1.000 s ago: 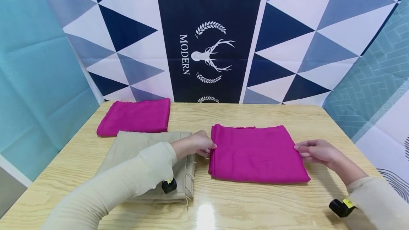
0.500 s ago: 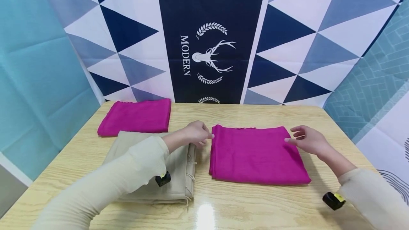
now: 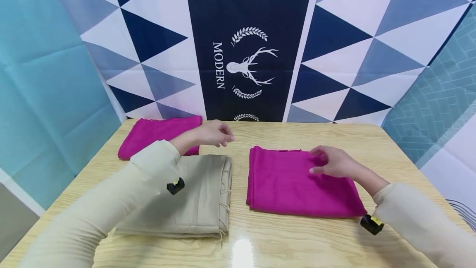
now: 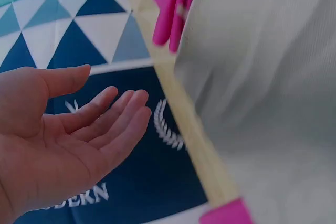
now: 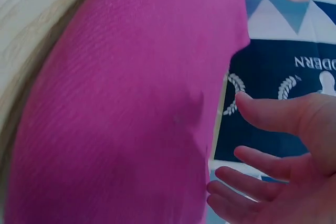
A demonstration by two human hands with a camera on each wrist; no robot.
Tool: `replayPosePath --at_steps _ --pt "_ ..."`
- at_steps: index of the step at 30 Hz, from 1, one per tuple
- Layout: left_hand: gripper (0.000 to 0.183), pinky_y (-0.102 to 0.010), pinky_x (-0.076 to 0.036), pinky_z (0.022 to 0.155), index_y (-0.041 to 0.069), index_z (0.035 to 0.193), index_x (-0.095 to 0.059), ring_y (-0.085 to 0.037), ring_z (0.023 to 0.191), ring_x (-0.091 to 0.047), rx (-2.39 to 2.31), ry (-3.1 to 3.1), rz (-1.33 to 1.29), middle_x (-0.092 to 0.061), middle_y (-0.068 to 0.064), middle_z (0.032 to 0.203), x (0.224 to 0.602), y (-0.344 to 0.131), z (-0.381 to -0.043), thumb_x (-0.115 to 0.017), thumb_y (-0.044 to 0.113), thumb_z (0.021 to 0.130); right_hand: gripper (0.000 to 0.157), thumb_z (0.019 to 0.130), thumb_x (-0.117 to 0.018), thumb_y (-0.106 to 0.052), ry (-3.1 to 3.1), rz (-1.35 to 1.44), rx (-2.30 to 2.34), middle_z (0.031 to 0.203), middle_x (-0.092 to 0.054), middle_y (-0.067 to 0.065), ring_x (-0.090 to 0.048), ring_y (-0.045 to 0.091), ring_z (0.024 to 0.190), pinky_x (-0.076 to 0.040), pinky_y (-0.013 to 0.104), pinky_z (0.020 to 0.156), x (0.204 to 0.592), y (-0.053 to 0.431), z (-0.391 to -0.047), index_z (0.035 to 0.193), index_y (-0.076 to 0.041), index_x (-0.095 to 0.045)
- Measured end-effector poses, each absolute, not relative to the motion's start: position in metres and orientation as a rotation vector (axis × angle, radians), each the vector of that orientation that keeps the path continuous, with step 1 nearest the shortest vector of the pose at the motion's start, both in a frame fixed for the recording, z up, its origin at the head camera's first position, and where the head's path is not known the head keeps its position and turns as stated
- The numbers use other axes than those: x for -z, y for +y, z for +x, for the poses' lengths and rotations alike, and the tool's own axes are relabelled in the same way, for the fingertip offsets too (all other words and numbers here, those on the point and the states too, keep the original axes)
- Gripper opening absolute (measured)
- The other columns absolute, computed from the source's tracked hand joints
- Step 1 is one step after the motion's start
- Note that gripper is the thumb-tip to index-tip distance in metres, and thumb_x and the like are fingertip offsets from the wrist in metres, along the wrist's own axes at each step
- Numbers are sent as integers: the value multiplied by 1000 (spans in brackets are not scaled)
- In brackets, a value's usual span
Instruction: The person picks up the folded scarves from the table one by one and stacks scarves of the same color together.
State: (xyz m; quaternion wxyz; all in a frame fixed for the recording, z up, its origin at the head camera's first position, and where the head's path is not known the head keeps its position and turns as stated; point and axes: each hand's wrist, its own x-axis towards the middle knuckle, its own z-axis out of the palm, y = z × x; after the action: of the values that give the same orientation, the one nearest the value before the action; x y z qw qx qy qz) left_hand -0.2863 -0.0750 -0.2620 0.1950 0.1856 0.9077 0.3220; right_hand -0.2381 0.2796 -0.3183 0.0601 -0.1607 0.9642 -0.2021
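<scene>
A folded magenta cloth [image 3: 286, 189] with a fringe along its far edge lies right of the middle of the table. Above its right part hovers my right hand [image 3: 332, 161], fingers loosely bent and holding nothing. My left hand [image 3: 213, 132] is in the air beyond the folded beige cloth [image 3: 201, 197], its relaxed fingers holding nothing, as the left wrist view also shows. That beige cloth has tassels along its right edge. Another folded magenta cloth [image 3: 160, 133] lies at the back left, partly hidden by my left wrist.
The wooden table [image 3: 297, 243] carries all three cloths. Behind it hangs a patterned fabric backdrop [image 3: 249, 11] with triangles and a deer print. A teal fabric panel [image 3: 41, 77] stands at the left. Each wrist wears a small black camera [image 3: 372, 224].
Both hands have let go of the right magenta cloth's sides. The left hand has moved back and left, while the right has lifted and come leftward over the cloth.
</scene>
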Motion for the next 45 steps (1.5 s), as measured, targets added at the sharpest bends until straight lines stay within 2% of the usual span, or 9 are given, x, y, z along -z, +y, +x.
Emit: replayPosePath --at_steps 7,14,21,30,35,41,45 --pt "29 -38 -52 91 1 114 -62 -26 105 -63 -452 2740 592 -65 -15 117 249 -88 -310 -53 23 97 56 71 -84 -24 2883 -637 505 114 -65 21 -59 39 107 -50 53 92 323 267 -235 117 0 -63" --pt "31 -42 -49 100 -1 114 -64 -30 114 -59 55 2775 575 -64 -17 121 237 -106 -342 -56 19 92 57 66 -87 -21 2871 -647 409 110 -65 17 -58 36 104 -51 51 91 330 258 -233 114 0 -64" --pt "38 -48 -44 105 -2 120 -62 -34 118 -54 -32 2714 415 -59 -20 128 236 -135 -361 -58 21 90 58 60 -90 -17 2899 -678 380 107 -64 15 -57 39 107 -53 50 90 335 250 -230 109 -1 -65" --pt "40 -50 -45 104 -2 127 -57 -39 123 -53 -47 2612 294 -56 -24 133 249 -161 -374 -54 21 94 58 55 -93 -18 2957 -716 371 95 -65 9 -59 24 89 -56 39 79 339 246 -233 103 -1 -65" --pt "39 -47 -48 99 -3 124 -58 -35 116 -56 -107 2597 225 -59 -22 128 266 -167 -376 -55 21 94 58 56 -93 -18 2952 -706 364 95 -64 10 -58 22 87 -56 37 78 338 244 -235 103 -2 -65" --pt "46 -45 -48 102 -7 128 -54 -35 116 -61 -164 2466 163 -61 -24 127 288 -162 -386 -57 22 92 57 57 -92 -20 2942 -693 360 96 -64 8 -58 21 88 -56 36 78 338 244 -237 104 -3 -64" --pt "47 -42 -49 100 -5 124 -58 -29 111 -63 -108 2453 127 -64 -20 122 292 -156 -390 -61 27 90 56 58 -92 -19 2938 -668 369 97 -64 8 -58 20 90 -57 35 79 339 243 -237 105 -3 -64"
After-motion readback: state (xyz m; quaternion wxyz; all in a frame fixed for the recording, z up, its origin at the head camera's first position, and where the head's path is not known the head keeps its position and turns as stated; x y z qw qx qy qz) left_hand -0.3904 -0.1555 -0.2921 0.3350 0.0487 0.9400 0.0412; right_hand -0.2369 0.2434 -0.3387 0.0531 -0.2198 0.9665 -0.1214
